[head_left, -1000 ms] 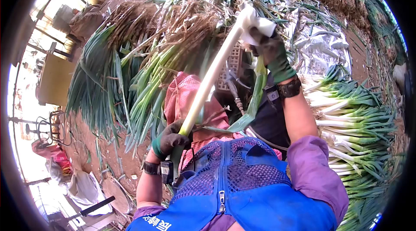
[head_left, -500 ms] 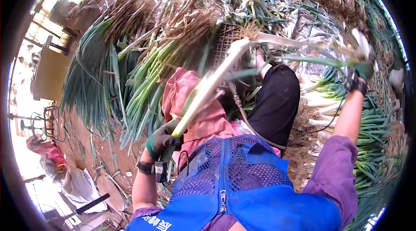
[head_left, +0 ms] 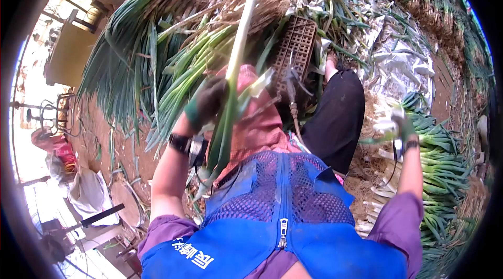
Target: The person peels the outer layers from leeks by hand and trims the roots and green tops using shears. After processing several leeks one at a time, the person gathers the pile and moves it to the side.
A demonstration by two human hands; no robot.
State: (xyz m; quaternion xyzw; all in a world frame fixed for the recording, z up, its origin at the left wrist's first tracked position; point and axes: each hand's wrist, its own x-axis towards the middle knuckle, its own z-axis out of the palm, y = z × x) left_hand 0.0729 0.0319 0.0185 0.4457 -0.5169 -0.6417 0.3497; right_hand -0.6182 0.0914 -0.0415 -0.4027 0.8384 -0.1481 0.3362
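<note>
My left hand (head_left: 207, 102), in a dark glove with a green cuff, is closed round a long green onion (head_left: 241, 38). Its white, clean shank points up and away, and the green leaves hang below the fist over my lap. A loose pale leaf (head_left: 257, 86) sticks out beside the stalk. Out to the right, my right hand (head_left: 405, 126), also gloved, is blurred by motion. Strips of peeled onion leaf (head_left: 381, 136), whitish and green, trail from its fingers. It is above a row of clean green onions (head_left: 437, 150).
Unpeeled green onions (head_left: 123, 80) with dry roots are heaped ahead on the left. A brown plastic crate (head_left: 297, 43) stands in front of me, with a hose and nozzle (head_left: 292, 95) before it. Leaf scraps lie over white sheeting (head_left: 401, 51). More onions line the far right.
The peeled strip that stretched from the onion to my right hand has come away. My right hand has dropped lower and nearer; my left hand has risen, tipping the onion more upright.
</note>
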